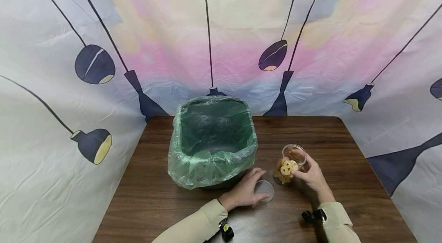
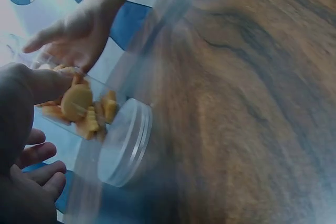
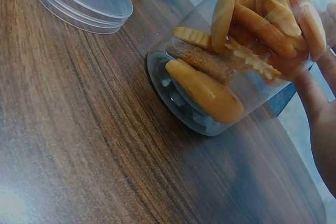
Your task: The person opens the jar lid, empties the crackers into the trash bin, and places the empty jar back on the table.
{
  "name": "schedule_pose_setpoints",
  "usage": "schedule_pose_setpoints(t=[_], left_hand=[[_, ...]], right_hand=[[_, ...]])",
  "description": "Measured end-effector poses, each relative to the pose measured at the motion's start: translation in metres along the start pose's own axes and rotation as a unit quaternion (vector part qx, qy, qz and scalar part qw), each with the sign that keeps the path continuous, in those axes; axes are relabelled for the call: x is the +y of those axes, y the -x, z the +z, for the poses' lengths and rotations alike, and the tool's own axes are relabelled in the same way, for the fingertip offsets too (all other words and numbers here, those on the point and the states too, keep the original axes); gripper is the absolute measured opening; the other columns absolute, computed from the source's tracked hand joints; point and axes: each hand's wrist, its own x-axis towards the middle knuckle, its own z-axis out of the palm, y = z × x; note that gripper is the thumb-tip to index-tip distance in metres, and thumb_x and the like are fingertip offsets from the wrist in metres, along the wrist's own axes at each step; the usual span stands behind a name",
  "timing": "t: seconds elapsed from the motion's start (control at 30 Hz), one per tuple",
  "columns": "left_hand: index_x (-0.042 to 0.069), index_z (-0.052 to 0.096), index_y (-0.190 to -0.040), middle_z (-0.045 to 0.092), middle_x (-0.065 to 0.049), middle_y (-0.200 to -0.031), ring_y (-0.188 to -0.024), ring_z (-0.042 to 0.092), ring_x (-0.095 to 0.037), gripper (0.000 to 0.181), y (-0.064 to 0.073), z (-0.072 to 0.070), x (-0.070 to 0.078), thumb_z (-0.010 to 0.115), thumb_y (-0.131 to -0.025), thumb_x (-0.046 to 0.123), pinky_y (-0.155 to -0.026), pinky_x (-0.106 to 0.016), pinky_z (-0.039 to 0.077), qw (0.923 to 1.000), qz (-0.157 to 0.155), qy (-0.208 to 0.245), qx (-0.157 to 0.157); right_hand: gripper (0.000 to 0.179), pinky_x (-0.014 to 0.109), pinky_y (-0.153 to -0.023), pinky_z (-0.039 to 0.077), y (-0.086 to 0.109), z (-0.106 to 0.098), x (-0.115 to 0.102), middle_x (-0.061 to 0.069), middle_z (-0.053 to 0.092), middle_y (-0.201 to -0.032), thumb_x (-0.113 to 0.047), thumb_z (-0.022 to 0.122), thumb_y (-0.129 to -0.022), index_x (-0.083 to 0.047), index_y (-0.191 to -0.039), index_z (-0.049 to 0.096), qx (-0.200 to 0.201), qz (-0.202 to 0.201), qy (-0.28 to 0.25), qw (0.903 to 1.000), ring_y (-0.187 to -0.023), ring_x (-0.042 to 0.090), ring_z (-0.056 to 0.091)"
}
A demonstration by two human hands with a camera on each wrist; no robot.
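Observation:
A clear plastic jar (image 1: 281,179) without a lid on it holds several golden biscuits (image 3: 262,19). My right hand (image 1: 313,178) grips the jar near its rim, thumb on the near side and fingers round the far side. Whether the jar's base touches the table cannot be told. Left of it, a round translucent lid (image 1: 264,190) lies flat on the wood. My left hand (image 1: 241,191) is beside this lid, thumb and fingers spread apart around its left side. In the left wrist view, the lid (image 2: 123,145) shows beyond the parted thumb and fingers.
A bin (image 1: 215,128) lined with a green plastic bag (image 1: 203,168) stands on the table's back left, close to my left hand. The brown wooden table (image 1: 348,181) ends at a patterned cloth backdrop (image 1: 241,24).

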Motion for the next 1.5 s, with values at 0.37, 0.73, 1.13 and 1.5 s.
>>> schedule_pose_setpoints(t=[0.37,0.73,1.13,1.5], left_hand=[[0.004,0.046,-0.141,0.050,-0.008,-0.135,-0.123,0.051,-0.017,0.071,-0.004,-0.011,0.013,0.076,-0.084,0.035,-0.104,-0.027,0.042,0.9992,0.036,0.000,0.020],[0.007,0.042,-0.144,0.054,-0.005,-0.132,-0.122,0.053,-0.013,0.074,-0.007,-0.032,0.036,0.075,-0.085,0.039,-0.104,-0.024,0.041,0.9969,0.073,-0.016,0.025],[0.008,0.040,-0.145,0.051,-0.004,-0.136,-0.123,0.053,-0.012,0.071,-0.008,-0.048,0.053,0.073,-0.088,0.035,-0.104,-0.019,0.040,0.9909,0.130,0.000,0.035],[0.013,0.037,-0.147,0.046,-0.006,-0.141,-0.125,0.051,-0.012,0.070,-0.004,-0.075,0.075,0.071,-0.090,0.032,-0.104,-0.020,0.040,0.9873,0.151,0.049,0.014]], right_hand=[[0.065,0.015,-0.087,0.049,-0.001,0.002,-0.002,0.007,0.059,-0.132,0.026,0.065,-0.073,0.020,-0.133,0.039,0.001,-0.019,-0.014,0.9997,-0.120,0.011,0.057],[0.065,0.015,-0.087,0.049,-0.001,0.002,-0.002,0.010,0.059,-0.131,0.026,0.065,-0.073,0.020,-0.132,0.040,0.010,-0.024,-0.009,0.9996,-0.119,0.012,0.058],[0.066,0.015,-0.086,0.049,0.001,0.001,-0.001,0.005,0.059,-0.132,0.026,0.065,-0.074,0.019,-0.134,0.038,0.007,-0.011,0.003,0.9999,-0.119,0.010,0.058],[0.065,0.015,-0.087,0.049,0.000,0.001,0.002,0.003,0.059,-0.131,0.024,0.066,-0.074,0.018,-0.133,0.039,0.004,-0.009,0.001,1.0000,-0.119,0.010,0.058]])
